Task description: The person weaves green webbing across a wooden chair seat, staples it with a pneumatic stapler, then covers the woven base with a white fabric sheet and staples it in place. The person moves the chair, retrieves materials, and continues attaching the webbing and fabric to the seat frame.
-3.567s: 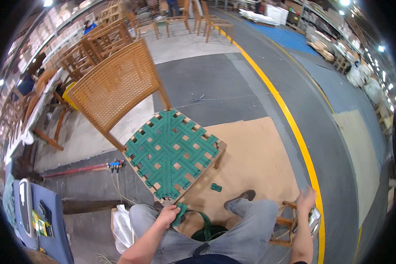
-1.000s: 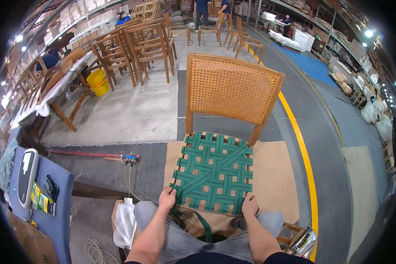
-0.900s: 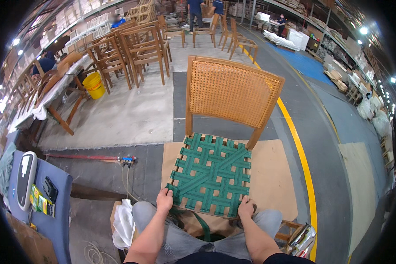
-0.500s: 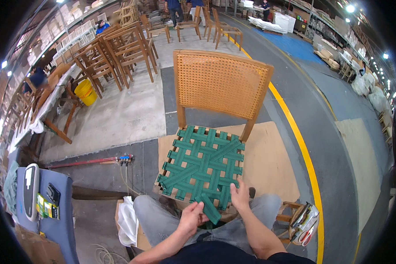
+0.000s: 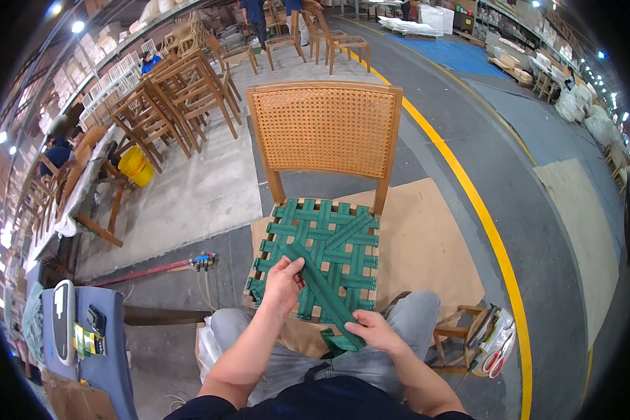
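A wooden chair with a woven cane back (image 5: 322,133) stands in front of me. Green webbing (image 5: 320,220) is interlaced over and under across its seat frame, with one diagonal strip lying over the weave at the right. My left hand (image 5: 283,281) pinches a loose green webbing strap (image 5: 325,297) near its far end, above the middle of the seat. Closed on the same strap, my right hand (image 5: 375,330) grips it lower down, by the seat's front edge. The length between my hands runs straight and slanting. Below the right hand the strap folds back in a loop over my lap.
To my right, a small wooden stool (image 5: 446,348) bears tools, with red-handled scissors (image 5: 494,362) at its edge. A blue padded surface (image 5: 112,332) with several items lies at left. Cardboard (image 5: 427,245) covers the floor under the chair. Stacked chairs (image 5: 168,105) and a yellow bucket (image 5: 136,166) stand beyond.
My left hand has moved up and left over the seat, drawing the strap's end out. My right hand has come down from the seat's front right corner and now grips the strap.
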### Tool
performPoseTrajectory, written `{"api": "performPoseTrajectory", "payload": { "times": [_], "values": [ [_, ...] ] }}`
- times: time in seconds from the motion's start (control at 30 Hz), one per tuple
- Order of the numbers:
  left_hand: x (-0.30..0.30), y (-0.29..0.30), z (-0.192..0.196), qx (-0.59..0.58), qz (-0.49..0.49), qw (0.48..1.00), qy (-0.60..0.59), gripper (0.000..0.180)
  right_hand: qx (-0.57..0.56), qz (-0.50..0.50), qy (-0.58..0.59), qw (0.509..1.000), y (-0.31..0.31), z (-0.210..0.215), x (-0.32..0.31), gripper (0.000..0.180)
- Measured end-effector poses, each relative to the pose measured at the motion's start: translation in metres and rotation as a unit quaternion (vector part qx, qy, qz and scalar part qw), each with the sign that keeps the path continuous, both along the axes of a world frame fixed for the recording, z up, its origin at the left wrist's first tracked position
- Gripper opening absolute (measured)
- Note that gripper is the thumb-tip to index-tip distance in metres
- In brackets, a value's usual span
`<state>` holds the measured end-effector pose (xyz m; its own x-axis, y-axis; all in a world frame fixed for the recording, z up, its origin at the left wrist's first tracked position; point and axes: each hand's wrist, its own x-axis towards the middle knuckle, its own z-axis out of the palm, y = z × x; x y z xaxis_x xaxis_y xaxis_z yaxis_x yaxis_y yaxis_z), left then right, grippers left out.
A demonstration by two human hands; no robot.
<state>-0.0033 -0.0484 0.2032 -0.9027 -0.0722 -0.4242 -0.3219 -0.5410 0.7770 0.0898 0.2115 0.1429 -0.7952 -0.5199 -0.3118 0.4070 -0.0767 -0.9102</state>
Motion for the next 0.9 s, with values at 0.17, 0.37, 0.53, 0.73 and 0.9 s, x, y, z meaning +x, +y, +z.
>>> {"api": "performPoseTrajectory", "payload": {
  "times": [0.17,0.37,0.53,0.73,0.9],
  "values": [
    [-0.051,0.003,-0.026,-0.092,-0.054,0.994,-0.027,0.008,0.059,-0.040,-0.042,0.997,0.039,-0.014,-0.013,0.019],
    [-0.099,-0.007,-0.101,-0.342,-0.154,0.924,-0.077,0.014,0.303,-0.039,-0.091,0.948,0.048,-0.032,-0.046,0.028],
    [-0.107,-0.003,-0.134,-0.553,-0.229,0.799,-0.050,0.025,0.552,-0.018,0.139,0.822,0.032,-0.042,-0.067,0.032],
    [-0.105,-0.003,-0.140,-0.562,-0.224,0.795,-0.044,0.028,0.254,-0.113,0.081,0.957,-0.057,-0.053,-0.113,0.052],
    [-0.102,-0.001,-0.144,-0.594,-0.210,0.776,-0.024,0.027,-0.080,-0.162,-0.347,0.920,-0.120,-0.067,-0.158,0.047]
  ]
}}
